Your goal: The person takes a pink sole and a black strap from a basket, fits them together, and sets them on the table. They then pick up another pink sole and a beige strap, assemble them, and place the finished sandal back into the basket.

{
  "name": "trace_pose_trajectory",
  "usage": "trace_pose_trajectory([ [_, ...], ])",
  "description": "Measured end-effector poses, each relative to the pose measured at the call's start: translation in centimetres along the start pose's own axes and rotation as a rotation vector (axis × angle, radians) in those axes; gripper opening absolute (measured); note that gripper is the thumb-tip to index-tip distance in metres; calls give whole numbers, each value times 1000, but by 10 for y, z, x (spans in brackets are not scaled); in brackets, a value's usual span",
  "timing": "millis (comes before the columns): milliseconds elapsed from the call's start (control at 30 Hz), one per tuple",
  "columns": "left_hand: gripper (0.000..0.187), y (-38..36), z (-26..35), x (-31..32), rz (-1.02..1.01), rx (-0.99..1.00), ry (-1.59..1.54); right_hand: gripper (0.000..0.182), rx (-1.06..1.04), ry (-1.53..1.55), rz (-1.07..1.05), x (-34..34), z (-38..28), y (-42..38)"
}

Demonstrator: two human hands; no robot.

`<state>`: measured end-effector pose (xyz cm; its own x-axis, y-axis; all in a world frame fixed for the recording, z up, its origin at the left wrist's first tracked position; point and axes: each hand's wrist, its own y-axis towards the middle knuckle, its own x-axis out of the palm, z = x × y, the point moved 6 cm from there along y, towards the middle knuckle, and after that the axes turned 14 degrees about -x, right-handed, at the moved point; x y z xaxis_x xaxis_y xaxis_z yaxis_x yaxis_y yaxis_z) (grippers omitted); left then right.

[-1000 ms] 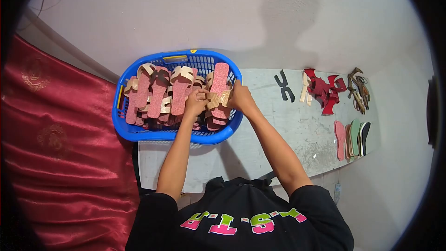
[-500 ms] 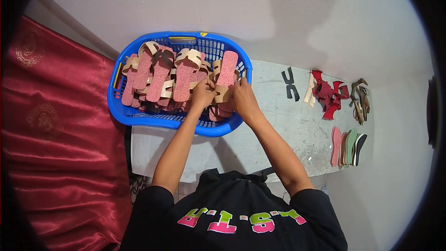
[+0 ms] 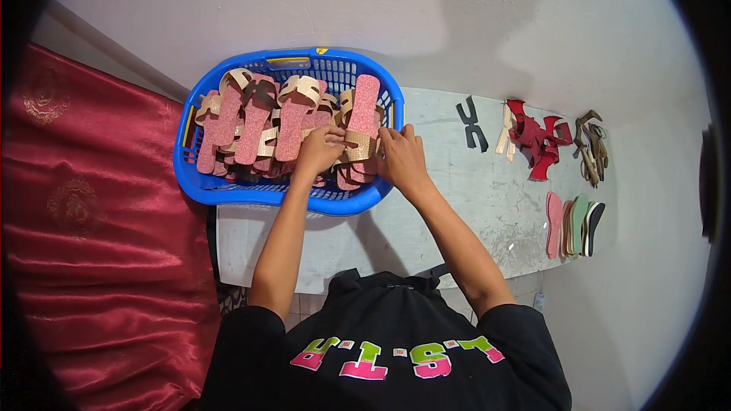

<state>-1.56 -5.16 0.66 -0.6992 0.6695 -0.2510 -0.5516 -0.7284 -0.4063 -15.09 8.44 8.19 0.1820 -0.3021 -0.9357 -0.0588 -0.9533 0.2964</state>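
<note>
Right hand [image 3: 403, 158] slightly nearer basket rim [image 3: 397, 99], pink sandal [image 3: 362, 105] between it and left hand [image 3: 320, 152], strap [image 3: 358, 148] in each grip

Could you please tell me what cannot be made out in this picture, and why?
Head view:
Floor of the blue basket: hidden by piled sandals.
How many sandals: upper ones cover lower ones.
Whether the right hand grips the strap beside it: the hand hides the contact.
Left side of the red curtain: cut by the dark border.
White speck on the table: too small to identify.
</note>
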Motion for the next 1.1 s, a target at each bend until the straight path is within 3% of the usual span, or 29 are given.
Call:
trace_pose_trajectory([
  [167,27,-5,-9,9,155,38,-36,38,21,16,-7,-6,-1,0],
  [233,30,-20,5,8,294,57,90,40,30,37,-10,-10,-2,-1],
  [333,31,-30,11,10,318,16,50,45,38,30,-32,-11,-2,-4],
  [500,40,-24,4,14,266,28,-17,48,-1,124,103,-28,-9,-7],
  [633,47,-26,12,19,248,34,-29,48,-98,190,91,-23,-16,-5],
  [833,43,-12,-2,29,140,26,-264,45,-118,297,127,-4,-12,-6],
  [967,42,-12,-2,33,129,-40,-244,45,-112,259,134,-7,-12,-8],
  [1100,44,-7,-2,29,198,28,4,46,-103,254,117,-6,-14,-7],
])
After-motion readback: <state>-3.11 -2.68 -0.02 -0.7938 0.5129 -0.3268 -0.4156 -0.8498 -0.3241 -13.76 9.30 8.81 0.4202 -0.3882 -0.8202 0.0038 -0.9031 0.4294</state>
